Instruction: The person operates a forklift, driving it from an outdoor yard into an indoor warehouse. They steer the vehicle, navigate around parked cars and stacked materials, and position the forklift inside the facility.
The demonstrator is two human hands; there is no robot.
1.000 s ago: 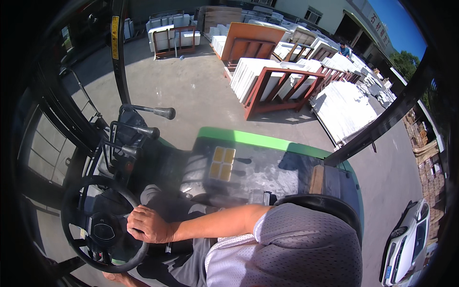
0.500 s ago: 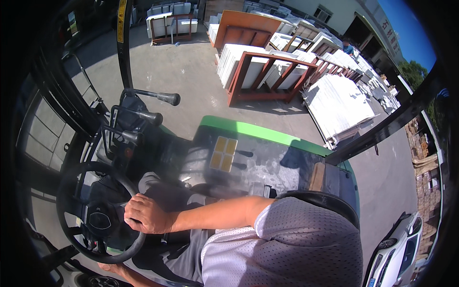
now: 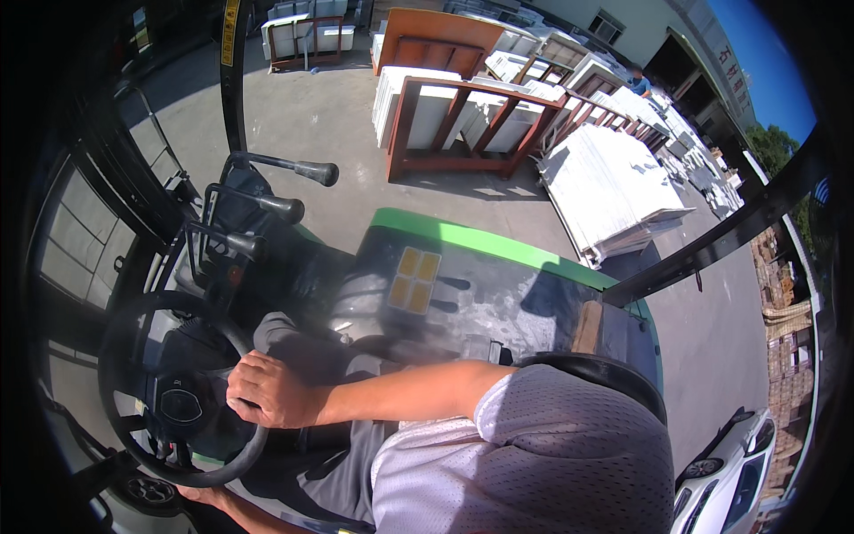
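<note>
My right hand (image 3: 274, 390) is closed around the right side of the black steering wheel (image 3: 160, 301), its forearm stretching across my lap. Low in the view, my left hand (image 3: 200, 496) lies at the wheel's bottom rim. Its fingers are mostly hidden, so their grip does not show. Beyond the wheel stand several levers with black knobs (image 3: 318, 173), untouched by either hand. Beside my seat is the dusty dark cover (image 3: 507, 298) of the vehicle, edged by a bright green panel (image 3: 463, 238).
Reddish-brown racks (image 3: 463, 166) hold upright white slabs on the paved yard. Next to them is a stack of white slabs (image 3: 614, 191). A person in blue (image 3: 639, 83) is far off among more slabs. A white car (image 3: 725, 485) is at lower right, near stacked pallets (image 3: 790, 392).
The racks and slab stack have shifted left and upward in view relative to the vehicle, and the white car has moved slightly down. My right hand stays on the wheel.
</note>
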